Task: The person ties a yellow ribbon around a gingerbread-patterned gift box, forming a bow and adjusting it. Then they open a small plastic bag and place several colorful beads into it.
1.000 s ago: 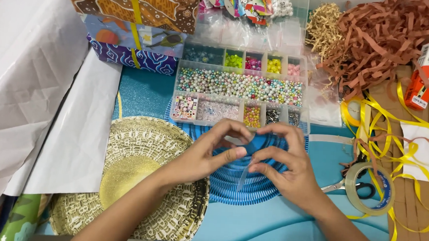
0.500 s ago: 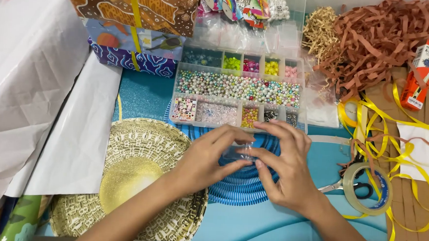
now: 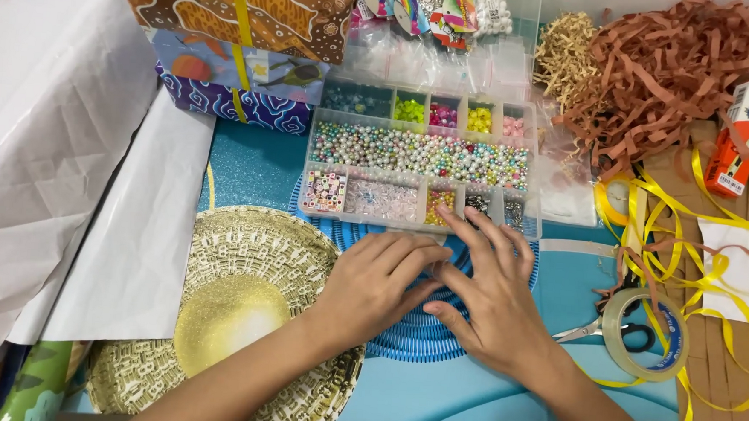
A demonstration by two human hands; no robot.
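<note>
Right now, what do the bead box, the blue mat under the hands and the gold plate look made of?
Bead box: clear hard plastic, glossy; the beads show through its walls. Blue mat: looks like ribbed plastic or woven cord, matte; concentric ridges. Gold plate: probably card or plastic, with a glittery centre and an embossed metallic rim.

Bright, even overhead light, soft shadows under both hands, sharp focus throughout, slight glare on the clear plastic.
</note>
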